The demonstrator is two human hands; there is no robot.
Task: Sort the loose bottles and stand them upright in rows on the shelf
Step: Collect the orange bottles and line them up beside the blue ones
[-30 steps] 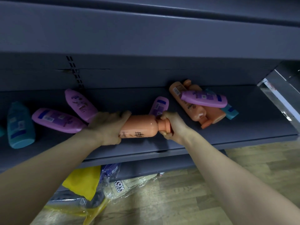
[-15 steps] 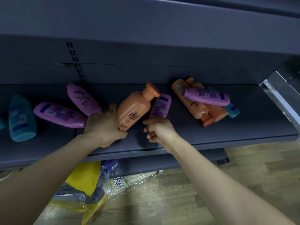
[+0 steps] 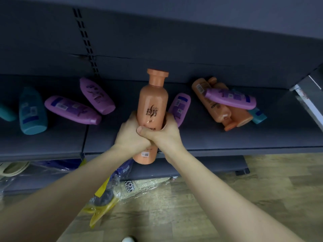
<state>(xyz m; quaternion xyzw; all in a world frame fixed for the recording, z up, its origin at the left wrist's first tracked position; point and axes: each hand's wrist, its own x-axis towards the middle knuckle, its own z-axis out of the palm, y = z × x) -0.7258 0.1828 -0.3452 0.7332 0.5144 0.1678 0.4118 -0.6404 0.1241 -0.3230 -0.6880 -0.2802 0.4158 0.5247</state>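
Note:
An orange bottle [image 3: 152,103] with black lettering stands upright, cap up, lifted in front of the dark grey shelf [image 3: 209,137]. My left hand [image 3: 131,135] and my right hand [image 3: 164,133] both grip its lower body, the right thumb lying over the left hand. Loose bottles lie flat on the shelf: two purple ones [image 3: 71,110] [image 3: 97,95] at the left, a teal one [image 3: 32,110] further left, and a purple one [image 3: 180,107] just behind my right hand. At the right, a purple bottle [image 3: 230,100] lies across two orange bottles [image 3: 211,103] and a teal one [image 3: 257,116].
The shelf's back panel [image 3: 157,49] has a slotted upright [image 3: 85,41]. A lower shelf [image 3: 192,166] sits beneath. Plastic-wrapped packages [image 3: 129,187] and a yellow item [image 3: 97,212] lie on the wooden floor [image 3: 262,189]. A light metal edge [image 3: 307,98] stands at the right.
The orange bottle swung from lying sideways to upright. My right hand let go of its cap, then took hold of its body beside my left hand. The view moved closer.

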